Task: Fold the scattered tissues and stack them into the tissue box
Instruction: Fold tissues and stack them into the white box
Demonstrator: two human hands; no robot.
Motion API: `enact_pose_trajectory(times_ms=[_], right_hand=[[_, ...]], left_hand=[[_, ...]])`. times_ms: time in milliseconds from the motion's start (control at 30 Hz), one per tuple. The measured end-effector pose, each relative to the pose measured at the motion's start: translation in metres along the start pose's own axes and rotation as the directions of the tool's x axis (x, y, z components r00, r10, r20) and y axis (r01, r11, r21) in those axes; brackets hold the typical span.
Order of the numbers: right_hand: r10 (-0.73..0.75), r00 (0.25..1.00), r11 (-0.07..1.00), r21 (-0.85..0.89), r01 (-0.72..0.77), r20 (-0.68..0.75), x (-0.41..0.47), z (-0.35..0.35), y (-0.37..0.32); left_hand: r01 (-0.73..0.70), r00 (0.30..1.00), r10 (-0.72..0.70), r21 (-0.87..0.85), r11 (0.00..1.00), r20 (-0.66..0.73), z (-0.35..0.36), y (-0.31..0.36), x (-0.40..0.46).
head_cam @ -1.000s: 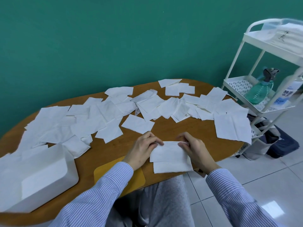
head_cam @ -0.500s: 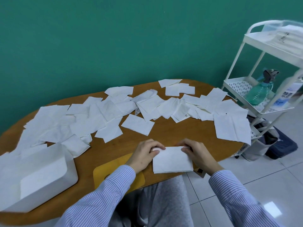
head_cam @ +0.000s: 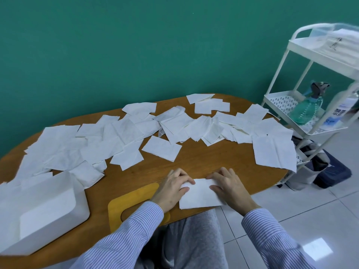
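- Head view: the left hand (head_cam: 172, 188) lies on the left end of a folded tissue (head_cam: 200, 195) at the near edge of the desk (head_cam: 204, 162), fingers curled, fingertips pressing it.
- The right hand (head_cam: 231, 186) lies on the right end, fingers bent and pressing down.
- Loose tissues (head_cam: 116, 140) are scattered across the far half of the desk.
- The white box (head_cam: 38, 210) sits at the near left, with a yellow mat (head_cam: 124, 202) between it and the hands.
- A white cart (head_cam: 310, 105) stands to the right.
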State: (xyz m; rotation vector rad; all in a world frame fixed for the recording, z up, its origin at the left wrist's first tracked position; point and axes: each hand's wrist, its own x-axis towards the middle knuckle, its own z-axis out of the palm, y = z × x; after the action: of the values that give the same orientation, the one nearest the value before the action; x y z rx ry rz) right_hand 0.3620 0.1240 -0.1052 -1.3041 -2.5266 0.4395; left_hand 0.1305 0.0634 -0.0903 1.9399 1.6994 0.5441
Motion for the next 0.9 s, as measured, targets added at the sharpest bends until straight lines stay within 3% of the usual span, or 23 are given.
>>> enact_pose_trajectory(times_ms=[300,533,900], right_hand=[[-0.014,0.999,1.0,-0.002,0.015,0.029,0.005,-0.004,-0.005],[0.089,0.983,0.972,0.2,-0.12,0.158,0.012,-0.012,-0.01],[-0.035,0.993,0.999,0.01,0.034,0.117,0.007,-0.008,-0.011]], left_hand=[[-0.004,1.0,0.005,0.057,0.998,-0.017,-0.002,0.001,-0.001],[-0.016,1.0,0.016,0.054,0.998,0.005,-0.005,-0.002,-0.001],[-0.017,0.994,0.016,0.004,1.0,0.104,-0.007,0.0,0.001]])
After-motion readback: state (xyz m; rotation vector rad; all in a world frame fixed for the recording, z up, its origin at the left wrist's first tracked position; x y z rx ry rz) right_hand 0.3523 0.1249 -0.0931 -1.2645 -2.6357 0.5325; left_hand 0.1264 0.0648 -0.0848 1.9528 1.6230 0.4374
